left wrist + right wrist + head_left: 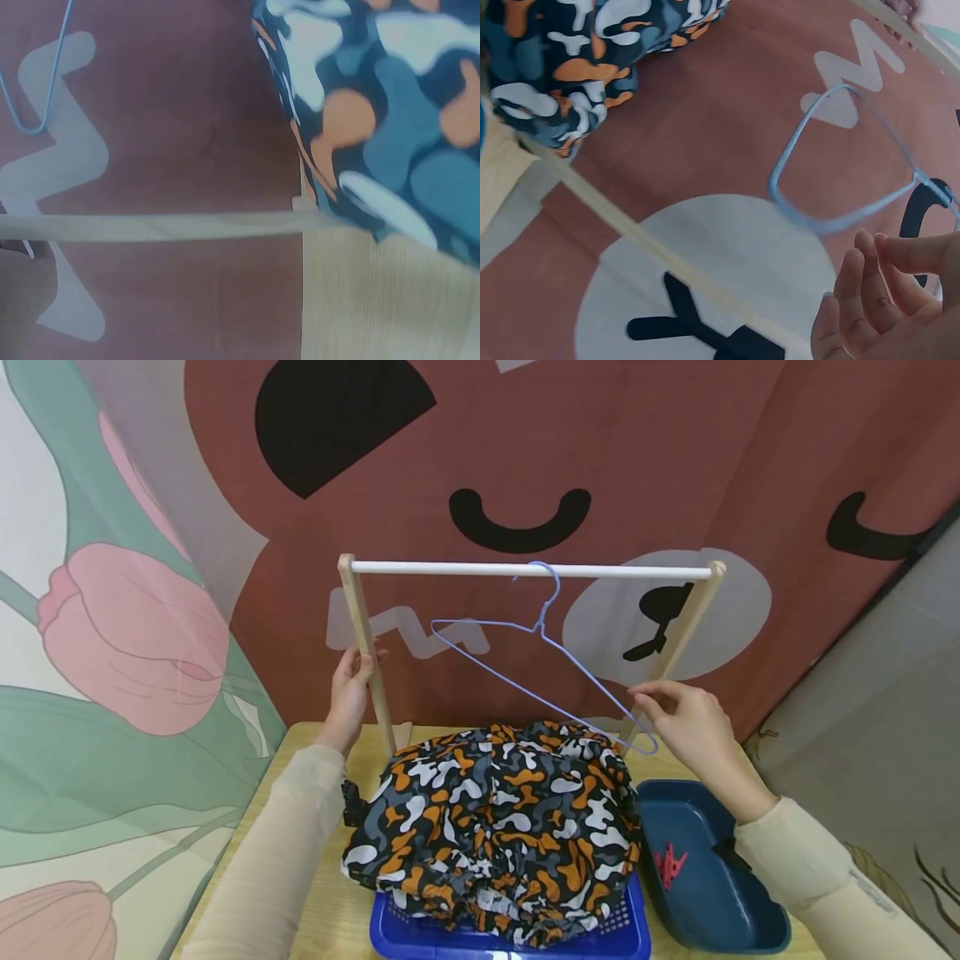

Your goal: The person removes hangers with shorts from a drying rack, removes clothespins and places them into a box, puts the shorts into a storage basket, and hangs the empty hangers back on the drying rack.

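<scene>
A wooden clothes rack with a white rod (pixel 450 569) stands on the table. My left hand (pixel 348 693) grips its left post (pixel 381 710), thumb in front and fingers behind. From the rod hangs a blue wire hanger (pixel 540 627), tilted, its right end lower. Beside that right end is my right hand (pixel 697 727), with thumb and forefinger tips close together. In the right wrist view, the hand (pixel 885 300) is loosely curled, nothing visible in it, and the hanger (pixel 782 163) is apart from the fingertips. Below lies a bunched camouflage-patterned cloth (pixel 510 802) in orange, grey, white and black.
The cloth lies over a blue plastic basket (pixel 386 927). To the right, a dark teal tray (pixel 712 918) holds red clothespins (pixel 669 864). A black strap piece (pixel 352 803) shows left of the cloth. Behind the table (pixel 322 860) hangs a printed curtain (pixel 675 443).
</scene>
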A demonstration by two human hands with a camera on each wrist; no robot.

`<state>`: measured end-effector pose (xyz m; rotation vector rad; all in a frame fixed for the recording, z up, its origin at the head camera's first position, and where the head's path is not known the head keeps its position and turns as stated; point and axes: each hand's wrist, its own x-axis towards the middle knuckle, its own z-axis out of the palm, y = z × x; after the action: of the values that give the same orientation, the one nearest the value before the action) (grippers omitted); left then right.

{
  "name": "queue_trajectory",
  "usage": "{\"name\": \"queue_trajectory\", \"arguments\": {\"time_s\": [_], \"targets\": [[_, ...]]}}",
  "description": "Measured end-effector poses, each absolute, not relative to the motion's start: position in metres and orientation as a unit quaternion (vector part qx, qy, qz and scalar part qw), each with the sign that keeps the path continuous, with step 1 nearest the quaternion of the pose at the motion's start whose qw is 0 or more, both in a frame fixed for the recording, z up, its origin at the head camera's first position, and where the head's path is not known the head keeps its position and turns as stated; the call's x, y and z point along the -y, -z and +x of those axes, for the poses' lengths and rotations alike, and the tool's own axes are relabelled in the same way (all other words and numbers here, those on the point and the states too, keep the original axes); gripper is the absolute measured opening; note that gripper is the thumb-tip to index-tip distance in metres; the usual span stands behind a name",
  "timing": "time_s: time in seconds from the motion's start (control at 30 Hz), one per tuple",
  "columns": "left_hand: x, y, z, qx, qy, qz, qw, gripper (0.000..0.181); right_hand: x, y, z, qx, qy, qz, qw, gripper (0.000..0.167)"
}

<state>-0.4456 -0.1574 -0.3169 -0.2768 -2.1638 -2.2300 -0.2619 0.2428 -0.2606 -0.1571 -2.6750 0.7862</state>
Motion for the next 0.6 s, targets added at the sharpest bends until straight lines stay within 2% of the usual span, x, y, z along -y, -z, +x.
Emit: {"name": "queue_trajectory", "arguments": {"time_s": [0.3,0.4,0.6], "targets": [[0.15,0.319,-0.449,0.704,0.7,-0.096,0.064,0.046,-0.265,0.288,-0.248,0.94,-0.291,-0.062,0.166,0.031],[0.151,0.318,-0.451,0.709,0.692,-0.109,0.079,0.048,-0.27,0.304,-0.244,0.941,-0.287,-0.058,0.168,0.028],[0.158,0.32,-0.45,0.747,0.65,-0.121,0.073,0.048,-0.277,0.338,-0.239,0.946,-0.278,-0.065,0.151,0.023]]}}
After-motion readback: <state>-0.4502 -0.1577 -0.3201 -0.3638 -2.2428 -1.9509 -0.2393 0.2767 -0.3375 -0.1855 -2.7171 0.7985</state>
